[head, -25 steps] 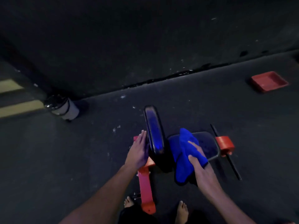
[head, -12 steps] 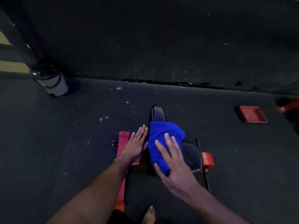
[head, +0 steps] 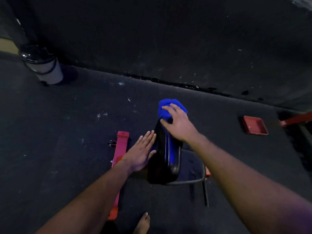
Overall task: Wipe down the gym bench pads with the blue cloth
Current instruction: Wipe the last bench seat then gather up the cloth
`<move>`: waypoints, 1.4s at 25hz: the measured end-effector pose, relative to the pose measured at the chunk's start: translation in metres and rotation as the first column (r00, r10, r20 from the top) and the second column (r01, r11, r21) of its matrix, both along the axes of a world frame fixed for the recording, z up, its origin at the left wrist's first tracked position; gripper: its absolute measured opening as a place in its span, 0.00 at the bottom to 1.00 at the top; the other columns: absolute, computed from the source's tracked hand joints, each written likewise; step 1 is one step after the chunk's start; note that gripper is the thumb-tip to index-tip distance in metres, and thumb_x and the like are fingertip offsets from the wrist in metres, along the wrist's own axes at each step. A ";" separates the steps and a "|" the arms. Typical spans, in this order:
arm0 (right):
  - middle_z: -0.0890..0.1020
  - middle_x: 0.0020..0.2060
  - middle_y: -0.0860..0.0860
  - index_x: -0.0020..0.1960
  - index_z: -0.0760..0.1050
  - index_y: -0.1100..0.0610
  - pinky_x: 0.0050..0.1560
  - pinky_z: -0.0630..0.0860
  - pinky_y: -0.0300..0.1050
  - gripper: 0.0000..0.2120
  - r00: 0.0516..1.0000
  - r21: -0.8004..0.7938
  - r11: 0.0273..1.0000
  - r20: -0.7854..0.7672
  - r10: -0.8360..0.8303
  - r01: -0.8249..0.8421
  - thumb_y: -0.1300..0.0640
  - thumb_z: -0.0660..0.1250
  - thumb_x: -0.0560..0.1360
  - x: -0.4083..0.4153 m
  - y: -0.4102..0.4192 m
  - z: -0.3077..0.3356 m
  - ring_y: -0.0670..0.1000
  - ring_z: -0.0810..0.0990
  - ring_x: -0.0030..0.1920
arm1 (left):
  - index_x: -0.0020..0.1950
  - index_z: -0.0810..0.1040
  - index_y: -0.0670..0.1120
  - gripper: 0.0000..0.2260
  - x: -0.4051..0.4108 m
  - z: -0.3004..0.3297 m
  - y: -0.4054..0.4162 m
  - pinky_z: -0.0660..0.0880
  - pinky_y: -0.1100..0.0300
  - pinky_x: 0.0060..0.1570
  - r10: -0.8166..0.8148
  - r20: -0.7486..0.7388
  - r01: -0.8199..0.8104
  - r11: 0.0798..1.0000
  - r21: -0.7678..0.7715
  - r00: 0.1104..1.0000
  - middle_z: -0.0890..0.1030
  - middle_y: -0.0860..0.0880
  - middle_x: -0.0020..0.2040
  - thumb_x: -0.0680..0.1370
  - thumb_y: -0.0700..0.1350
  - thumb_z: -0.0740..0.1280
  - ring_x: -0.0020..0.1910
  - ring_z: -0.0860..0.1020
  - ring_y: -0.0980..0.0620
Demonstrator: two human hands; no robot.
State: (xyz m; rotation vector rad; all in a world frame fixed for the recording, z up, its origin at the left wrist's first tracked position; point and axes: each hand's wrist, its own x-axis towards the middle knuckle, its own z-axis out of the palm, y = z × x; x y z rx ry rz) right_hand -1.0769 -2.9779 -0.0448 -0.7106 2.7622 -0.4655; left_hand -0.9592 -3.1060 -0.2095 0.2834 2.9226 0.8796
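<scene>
The black backrest pad (head: 166, 154) of the gym bench stands upright at the middle of the view, with the black seat pad (head: 192, 168) low beside it on the right. A bunched blue cloth (head: 166, 108) sits on the top end of the backrest. My right hand (head: 179, 124) lies over the cloth, its fingers curved around it. Flat with straight fingers, my left hand (head: 141, 152) presses against the left side of the backrest.
The bench's red frame bar (head: 120, 149) runs along the dark floor on the left. A grey bin with a black lid (head: 43, 66) stands at the far left by the wall. A red tray (head: 254, 126) lies on the floor at the right. My bare foot (head: 142, 222) shows below.
My right hand has slid the blue cloth up the backrest pad to its top end. My left hand has stayed against the pad's left side.
</scene>
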 end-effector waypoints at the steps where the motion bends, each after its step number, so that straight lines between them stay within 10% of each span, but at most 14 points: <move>1: 0.68 0.73 0.53 0.72 0.70 0.48 0.75 0.59 0.46 0.23 0.997 -0.014 1.000 0.073 -0.011 0.012 0.48 0.67 0.78 -0.018 -0.005 0.002 0.55 0.65 0.74 | 0.80 0.38 0.46 0.32 0.000 0.000 -0.002 0.35 0.57 0.78 -0.004 0.009 0.004 1.000 0.017 1.000 0.38 0.51 0.81 0.82 0.62 0.41 0.80 0.34 0.52; 4: 0.74 0.67 0.49 0.68 0.74 0.45 0.70 0.65 0.44 0.19 0.984 -0.071 0.995 0.166 -0.062 0.075 0.47 0.67 0.77 -0.033 -0.010 0.000 0.51 0.72 0.68 | 0.80 0.36 0.49 0.32 0.003 -0.004 -0.002 0.32 0.63 0.75 0.008 0.021 -0.009 0.997 0.079 1.000 0.34 0.53 0.80 0.82 0.63 0.42 0.78 0.30 0.57; 9: 0.52 0.80 0.52 0.78 0.62 0.48 0.79 0.46 0.46 0.28 0.992 -0.161 0.982 -0.093 0.084 -0.098 0.48 0.64 0.79 0.081 0.045 -0.008 0.52 0.47 0.80 | 0.80 0.38 0.46 0.33 0.006 -0.009 0.001 0.33 0.65 0.74 0.053 0.025 -0.056 0.986 0.156 0.998 0.36 0.51 0.81 0.82 0.63 0.44 0.79 0.32 0.57; 13: 0.44 0.81 0.50 0.80 0.56 0.47 0.78 0.49 0.54 0.32 0.990 -0.173 0.976 -0.074 0.118 -0.130 0.46 0.62 0.79 0.176 0.085 -0.021 0.57 0.43 0.80 | 0.80 0.38 0.46 0.35 0.004 -0.006 0.000 0.33 0.65 0.75 0.044 0.035 -0.049 0.986 0.158 0.998 0.36 0.50 0.81 0.80 0.66 0.42 0.78 0.30 0.58; 18: 0.51 0.80 0.49 0.77 0.61 0.47 0.77 0.48 0.37 0.30 0.997 -0.270 0.960 -0.019 -0.074 0.066 0.41 0.62 0.78 0.122 0.059 -0.019 0.50 0.52 0.80 | 0.81 0.39 0.48 0.35 0.003 -0.011 -0.007 0.39 0.62 0.78 -0.008 0.012 0.006 0.985 0.171 1.000 0.38 0.50 0.82 0.81 0.68 0.41 0.80 0.34 0.59; 24: 0.65 0.75 0.54 0.74 0.68 0.48 0.75 0.59 0.46 0.27 0.994 -0.063 0.994 0.064 -0.088 0.092 0.48 0.68 0.76 0.003 -0.003 0.001 0.54 0.63 0.75 | 0.82 0.41 0.47 0.33 0.001 -0.020 -0.010 0.42 0.56 0.80 -0.023 -0.036 0.028 0.986 0.163 0.999 0.40 0.49 0.84 0.84 0.64 0.43 0.82 0.38 0.55; 31: 0.85 0.42 0.55 0.48 0.80 0.57 0.41 0.81 0.46 0.15 0.815 0.044 0.936 0.479 -0.325 0.348 0.47 0.70 0.69 -0.069 -0.035 0.011 0.55 0.85 0.41 | 0.81 0.40 0.47 0.34 -0.005 -0.025 -0.013 0.37 0.59 0.78 -0.051 -0.045 0.058 0.985 0.160 0.998 0.38 0.51 0.82 0.82 0.67 0.40 0.81 0.36 0.56; 35: 0.85 0.51 0.52 0.55 0.82 0.54 0.52 0.76 0.42 0.15 0.929 -0.115 0.954 0.287 -0.233 0.275 0.48 0.69 0.73 -0.049 -0.017 -0.003 0.53 0.83 0.53 | 0.81 0.38 0.48 0.37 -0.003 -0.021 -0.013 0.35 0.60 0.77 -0.069 0.021 0.066 0.992 0.107 0.997 0.37 0.51 0.82 0.80 0.70 0.37 0.80 0.33 0.55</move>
